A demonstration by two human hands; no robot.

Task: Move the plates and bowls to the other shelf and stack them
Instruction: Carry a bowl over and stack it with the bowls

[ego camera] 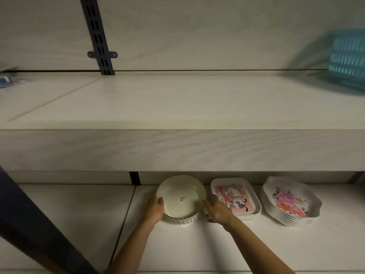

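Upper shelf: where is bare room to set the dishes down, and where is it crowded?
The upper shelf is bare between the blue item at left and the teal basket at right. Below, bowls, cartoon plates and floral plates crowd together; the lower shelf left of the bowls is bare.

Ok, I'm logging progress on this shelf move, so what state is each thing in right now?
bowl: opening up, on the lower shelf, held from both sides.
left hand: grips the bowl's left rim.
right hand: cups the bowl's right side.
cartoon plates: stacked on the lower shelf, not held.
floral plates: stacked on the lower shelf, not held.
basket: on the upper shelf, blurred.
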